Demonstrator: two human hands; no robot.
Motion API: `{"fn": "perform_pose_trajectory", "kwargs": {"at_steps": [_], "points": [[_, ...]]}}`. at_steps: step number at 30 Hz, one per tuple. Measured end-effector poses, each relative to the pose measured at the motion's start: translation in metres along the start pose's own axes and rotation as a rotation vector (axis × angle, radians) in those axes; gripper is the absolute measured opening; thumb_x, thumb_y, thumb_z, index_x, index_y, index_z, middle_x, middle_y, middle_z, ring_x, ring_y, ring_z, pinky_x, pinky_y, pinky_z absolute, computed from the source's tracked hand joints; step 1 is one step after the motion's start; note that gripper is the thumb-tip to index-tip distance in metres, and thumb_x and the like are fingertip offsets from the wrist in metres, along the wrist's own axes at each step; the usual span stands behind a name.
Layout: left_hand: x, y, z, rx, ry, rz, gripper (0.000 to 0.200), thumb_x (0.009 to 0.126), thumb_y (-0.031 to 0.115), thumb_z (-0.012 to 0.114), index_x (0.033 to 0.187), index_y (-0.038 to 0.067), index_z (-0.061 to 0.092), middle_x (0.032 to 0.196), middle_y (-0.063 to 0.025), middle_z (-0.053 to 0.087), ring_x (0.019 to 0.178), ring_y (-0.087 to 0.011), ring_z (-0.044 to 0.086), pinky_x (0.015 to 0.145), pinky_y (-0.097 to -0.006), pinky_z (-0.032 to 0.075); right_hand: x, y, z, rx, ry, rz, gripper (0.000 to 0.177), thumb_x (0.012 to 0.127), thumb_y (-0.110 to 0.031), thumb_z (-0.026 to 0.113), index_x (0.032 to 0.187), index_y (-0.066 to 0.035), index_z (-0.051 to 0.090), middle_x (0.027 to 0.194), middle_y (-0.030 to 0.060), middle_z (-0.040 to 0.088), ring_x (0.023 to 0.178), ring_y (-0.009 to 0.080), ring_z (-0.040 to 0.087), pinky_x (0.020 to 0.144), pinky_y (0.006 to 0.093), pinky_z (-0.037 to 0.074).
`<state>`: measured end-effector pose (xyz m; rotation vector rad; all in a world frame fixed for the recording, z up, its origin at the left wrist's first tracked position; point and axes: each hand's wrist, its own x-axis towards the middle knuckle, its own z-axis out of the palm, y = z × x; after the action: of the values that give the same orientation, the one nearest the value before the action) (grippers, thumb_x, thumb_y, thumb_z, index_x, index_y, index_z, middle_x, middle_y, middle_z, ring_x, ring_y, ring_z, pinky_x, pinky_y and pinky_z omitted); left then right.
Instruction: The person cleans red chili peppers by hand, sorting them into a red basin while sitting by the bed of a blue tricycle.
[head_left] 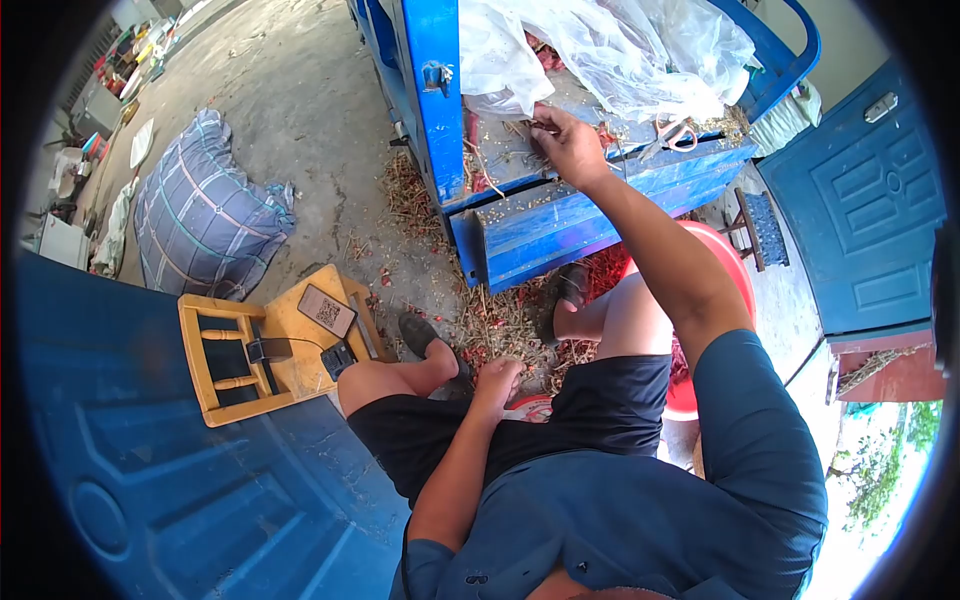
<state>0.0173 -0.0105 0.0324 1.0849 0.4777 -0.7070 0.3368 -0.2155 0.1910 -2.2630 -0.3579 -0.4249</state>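
My right hand (572, 147) reaches onto the bed of a blue metal cart (575, 222), its fingers partly curled and apart, with nothing visible in them. Under its fingertips lie dry stems and scattered pale bits, just below the edge of a clear plastic sheet (600, 70). Scissors (672, 136) with light pinkish handles rest on the bed to the right of this hand. My left hand (498, 382) is closed low between my knees, above a round red-and-white container (531, 406), partly hidden by my shorts. What it holds, if anything, cannot be made out.
Dry stems and red pods (505, 325) litter the floor around my feet. A large red basin (735, 268) stands beside my right leg. To the left are a yellow wooden chair (290, 375) bearing a phone (327, 311), and a stuffed checkered sack (210, 215). A small stool (765, 230) stands near a blue door.
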Motion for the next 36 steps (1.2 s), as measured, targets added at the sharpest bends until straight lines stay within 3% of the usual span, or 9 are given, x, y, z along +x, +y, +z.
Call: {"fn": "perform_pose_trajectory", "kwargs": {"at_steps": [9,11,16,21,25,27,29,33,36], "points": [[0.005,-0.012,-0.007,0.019,0.047,0.028,0.011,0.089,0.016,0.059,0.086,0.007,0.062,0.061,0.0057,0.045,0.047,-0.0035,0.036,0.042,-0.0212,0.025,-0.019,-0.002,-0.018,0.195,0.053,0.083,0.035,0.085,-0.012,0.066,0.118,0.0,0.063,0.1,0.0119,0.071,0.084,0.018,0.068,0.083,0.0312,0.053],[0.006,-0.014,-0.007,0.023,0.041,0.027,0.011,0.09,0.017,0.059,0.085,0.007,0.062,0.061,0.0055,0.045,0.047,-0.0037,0.036,0.042,-0.0215,0.025,-0.02,-0.003,-0.025,0.367,-0.11,0.327,0.034,0.087,-0.013,0.066,0.118,0.0,0.063,0.102,0.0083,0.069,0.086,0.0141,0.066,0.081,0.0298,0.054],[0.005,-0.016,-0.007,0.039,0.037,0.011,0.011,0.09,0.017,0.059,0.084,0.008,0.062,0.06,0.005,0.046,0.046,-0.0043,0.036,0.041,-0.0222,0.025,-0.046,-0.034,-0.051,0.713,-0.076,0.455,0.028,0.095,-0.013,0.061,0.122,-0.004,0.063,0.104,0.0019,0.066,0.089,0.0102,0.063,0.076,0.0264,0.056],[0.004,-0.016,-0.008,0.047,0.06,0.001,0.012,0.09,0.018,0.059,0.082,0.009,0.061,0.06,0.0051,0.046,0.046,-0.0046,0.038,0.041,-0.0229,0.027,-0.122,-0.052,-0.076,0.962,-0.025,0.621,0.034,0.096,-0.016,0.062,0.128,-0.004,0.059,0.101,0.0004,0.064,0.083,0.01,0.063,0.074,0.0256,0.056],[0.006,-0.016,-0.006,0.089,0.066,-0.038,0.01,0.091,0.017,0.059,0.085,0.01,0.058,0.061,0.005,0.046,0.047,-0.0047,0.038,0.041,-0.0222,0.026,-0.22,-0.041,-0.055,0.935,-0.301,0.848,0.032,0.09,-0.015,0.07,0.12,-0.005,0.065,0.1,0.0025,0.068,0.084,0.0105,0.065,0.066,0.0231,0.052],[0.004,-0.015,-0.003,0.09,0.054,-0.047,0.011,0.091,0.018,0.059,0.083,0.011,0.057,0.061,0.0049,0.045,0.046,-0.005,0.037,0.04,-0.023,0.026,-0.267,-0.044,-0.03,0.806,-0.356,0.8,0.034,0.086,-0.013,0.072,0.118,-0.004,0.066,0.096,0.0036,0.07,0.083,0.013,0.067,0.069,0.027,0.053],[0.002,-0.018,-0.001,0.107,0.034,0.008,0.012,0.091,0.018,0.06,0.083,0.011,0.056,0.061,0.005,0.045,0.045,-0.0052,0.037,0.04,-0.0237,0.025,-0.305,-0.042,-0.013,0.226,-0.475,0.394,0.034,0.084,-0.01,0.072,0.117,-0.004,0.067,0.095,0.0051,0.071,0.083,0.0145,0.067,0.075,0.0308,0.053],[-0.005,-0.016,-0.003,0.112,0.026,-0.012,0.012,0.091,0.019,0.059,0.083,0.009,0.059,0.062,0.0042,0.047,0.047,-0.0055,0.039,0.041,-0.0234,0.028,-0.325,-0.056,-0.015,0.204,-0.858,0.224,0.032,0.086,-0.005,0.069,0.117,-0.001,0.065,0.089,0.0058,0.068,0.084,0.011,0.064,0.08,0.0293,0.052],[0.001,-0.027,-0.006,0.133,0.032,0.054,0.013,0.09,0.018,0.058,0.085,0.007,0.063,0.066,0.0016,0.053,0.051,-0.0072,0.046,0.046,-0.0234,0.035,-0.333,-0.063,0.003,0.598,-1.118,0.279,0.028,0.089,-0.005,0.066,0.116,-0.002,0.066,0.091,0.0045,0.068,0.086,0.0094,0.062,0.08,0.0279,0.051]]}}
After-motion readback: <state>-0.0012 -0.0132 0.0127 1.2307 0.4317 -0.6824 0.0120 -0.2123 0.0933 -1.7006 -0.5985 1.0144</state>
